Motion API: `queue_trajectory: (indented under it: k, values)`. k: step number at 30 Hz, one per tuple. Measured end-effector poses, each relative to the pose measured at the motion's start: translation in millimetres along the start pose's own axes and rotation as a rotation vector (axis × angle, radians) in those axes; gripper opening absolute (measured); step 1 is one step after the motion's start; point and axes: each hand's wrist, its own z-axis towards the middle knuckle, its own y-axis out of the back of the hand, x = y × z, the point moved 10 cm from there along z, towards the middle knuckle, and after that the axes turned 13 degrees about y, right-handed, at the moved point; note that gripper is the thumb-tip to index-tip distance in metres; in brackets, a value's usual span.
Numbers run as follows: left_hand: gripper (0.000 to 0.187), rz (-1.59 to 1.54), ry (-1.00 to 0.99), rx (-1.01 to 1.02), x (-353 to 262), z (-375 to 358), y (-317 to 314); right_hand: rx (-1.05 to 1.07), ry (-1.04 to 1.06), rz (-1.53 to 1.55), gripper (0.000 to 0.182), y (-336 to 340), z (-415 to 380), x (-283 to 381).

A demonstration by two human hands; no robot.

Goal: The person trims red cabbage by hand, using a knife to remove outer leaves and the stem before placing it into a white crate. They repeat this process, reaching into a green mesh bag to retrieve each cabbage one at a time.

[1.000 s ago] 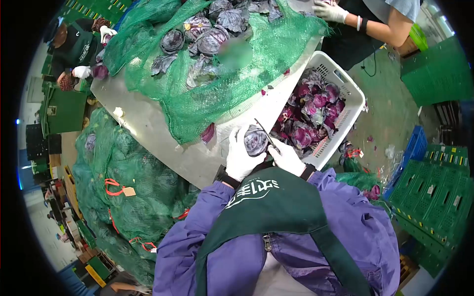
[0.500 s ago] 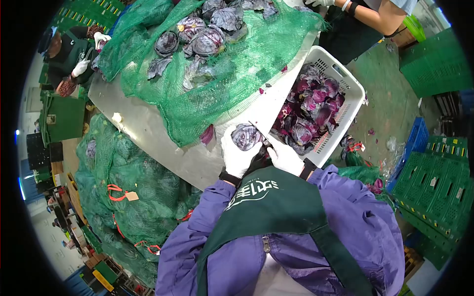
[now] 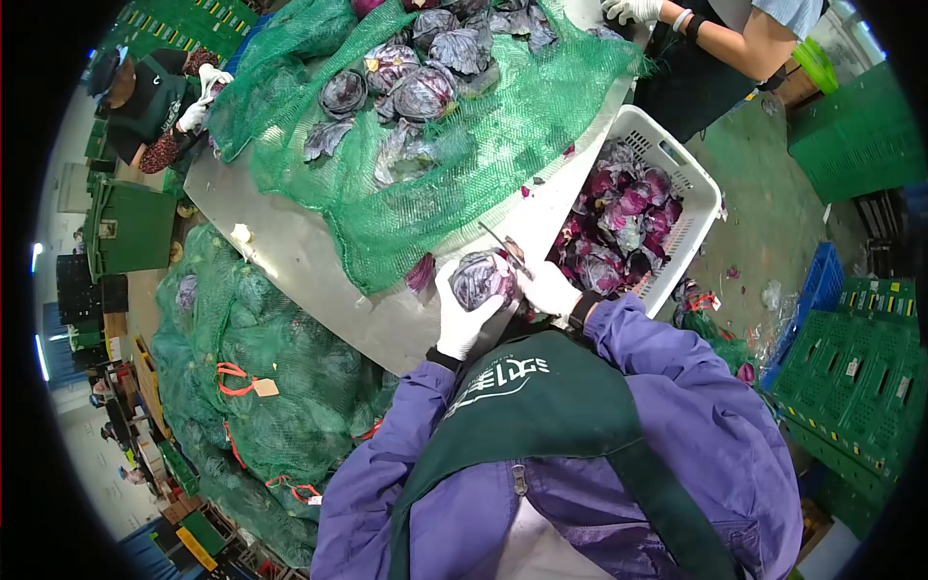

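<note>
A purple cabbage point(image 3: 480, 279) rests in my left hand point(image 3: 458, 314), whose white-gloved fingers curl round its left and lower sides. At the cabbage's right side is my right hand point(image 3: 551, 288), closed on a knife point(image 3: 503, 241) whose thin dark blade points up and left over the cabbage. A loose purple leaf point(image 3: 420, 274) lies on the metal table point(image 3: 290, 280) just left of the cabbage. Beyond it, more cabbages point(image 3: 423, 92) lie on a spread green net point(image 3: 406, 208).
A white crate point(image 3: 698, 227) of purple cabbages and leaves stands right of the table. Full green net sacks point(image 3: 280, 387) are piled at the left. A co-worker point(image 3: 145, 106) stands at the upper left, another co-worker's arm point(image 3: 725, 43) at the upper right. Green crates point(image 3: 851, 358) stand at right.
The cabbage has turned in my left hand and a paler purple side shows. My right hand and the knife have shifted up beside it. The view has moved slightly.
</note>
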Motion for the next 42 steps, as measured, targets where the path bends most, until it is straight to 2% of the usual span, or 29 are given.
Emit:
queue_trajectory:
  k: [1, 2, 4, 5, 6, 8, 12, 13, 14, 16, 18, 24, 25, 26, 27, 28, 29, 30, 31, 32, 33, 34, 35, 36, 37, 38, 40, 41, 42]
  values:
    - [0.086, -0.041, -0.016, 0.046, -2.2, 5.5, 0.7, -0.112, 0.165, -0.109, 0.023, 16.0, 1.0, 15.2]
    - [0.079, -0.083, -0.01, 0.072, -16.6, 6.9, -2.4, -0.145, 0.19, -0.082, 0.024, 22.7, 1.5, 14.1]
    - [0.072, 0.181, -0.067, -0.071, -40.8, 12.1, -5.3, -0.239, 0.29, -0.041, 0.028, 42.1, -2.7, 39.5]
    - [0.068, 0.199, -0.091, -0.147, -40.5, 19.6, -5.4, -0.205, 0.046, 0.035, 0.033, 43.5, -2.8, 27.8]
    - [0.07, 0.129, -0.009, -0.106, -26.3, 30.5, -9.7, -0.296, 0.301, 0.014, 0.036, 52.3, 0.9, 42.0]
    - [0.071, 0.345, -0.122, -0.138, -31.5, 24.9, -17.0, -0.294, 0.161, 0.166, 0.037, 42.0, 9.2, 14.9]
    - [0.084, 0.331, -0.096, -0.084, -6.0, 35.0, -14.2, -0.316, 0.167, 0.321, 0.037, 38.9, 11.1, 22.9]
    - [0.085, 0.169, 0.015, 0.002, 7.7, 43.5, -12.2, -0.275, 0.206, 0.238, 0.038, 40.5, 10.1, 36.4]
    - [0.085, 0.167, 0.016, -0.003, 2.2, 42.8, -11.6, -0.236, 0.244, 0.15, 0.038, 42.5, 10.2, 46.0]
    - [0.081, 0.193, 0.043, 0.105, -11.3, 39.0, -23.1, -0.124, 0.117, 0.127, 0.041, 42.2, 15.0, 37.8]
    - [0.077, 0.213, 0.002, 0.07, -17.0, 42.0, -22.9, -0.179, 0.304, -0.101, 0.036, 53.4, 19.7, 57.5]
    - [0.07, 0.344, -0.061, 0.111, -17.8, 44.2, -28.5, -0.208, 0.341, -0.388, 0.032, 64.6, 35.0, 45.7]
    - [0.069, 0.333, -0.177, 0.096, -22.3, 33.8, -22.7, -0.263, 0.23, -0.316, 0.028, 82.0, 33.9, 30.0]
    - [0.072, 0.304, -0.177, 0.105, -15.4, 28.3, -16.5, -0.37, 0.128, -0.069, 0.025, 99.5, 27.1, 6.5]
    - [0.072, 0.241, -0.111, 0.104, -17.7, 21.5, -8.5, -0.586, 0.113, -0.154, 0.022, 133.7, 10.0, 2.2]
    - [0.072, 0.179, -0.041, 0.103, -19.0, 13.6, -0.4, -0.701, 0.043, -0.209, 0.024, 158.6, 0.9, -39.6]
    - [0.072, 0.278, -0.09, -0.03, -18.7, 9.0, 15.7, -0.791, -0.041, -0.029, 0.028, 176.5, -8.8, -90.4]
    - [0.072, 0.28, -0.085, -0.038, -6.3, 12.6, 22.3, -0.904, -0.08, -0.055, 0.038, 195.4, -33.0, -71.8]
    - [0.072, 0.27, -0.096, -0.148, 7.9, 17.3, 37.9, -0.992, -0.052, -0.092, 0.048, 209.9, -40.2, -91.8]
    - [0.072, 0.26, -0.106, -0.255, 15.0, 18.4, 50.9, -1.075, -0.107, -0.312, 0.049, 217.6, -52.0, -92.2]
    - [0.074, 0.144, 0.016, -0.184, 26.4, 23.9, 48.7, -1.007, -0.103, -0.011, 0.045, 205.1, -47.3, -92.9]
    - [0.074, 0.143, 0.017, -0.186, 24.6, 27.3, 47.8, -0.928, -0.098, 0.286, 0.041, 183.7, -43.4, -89.1]
    - [0.07, 0.189, 0.013, -0.223, 20.2, 30.9, 48.5, -0.848, 0.046, 0.324, 0.033, 165.9, -36.2, -61.4]
    - [0.067, 0.236, 0.01, -0.259, 15.5, 32.4, 49.3, -0.699, 0.123, 0.341, 0.029, 140.5, -28.3, -36.8]
    - [0.06, 0.186, 0.253, -0.185, 26.6, 32.1, 43.9, -0.559, 0.136, 0.239, 0.027, 110.7, -22.2, -22.6]
    - [0.06, 0.191, 0.257, -0.185, 37.8, 36.4, 47.1, -0.417, 0.251, -0.046, 0.028, 93.9, -20.5, 22.0]
    - [0.056, 0.216, 0.296, -0.142, 80.8, 50.6, 53.5, -0.225, 0.117, 0.092, 0.032, 41.5, -18.4, 27.2]
    - [0.059, 0.169, 0.354, -0.201, 95.9, 45.1, 56.3, -0.202, 0.251, -0.027, 0.035, 28.0, -17.5, 37.7]
    - [0.059, 0.168, 0.357, -0.201, 85.1, 34.0, 48.4, -0.113, 0.216, 0.002, 0.039, 15.1, -20.0, 52.8]
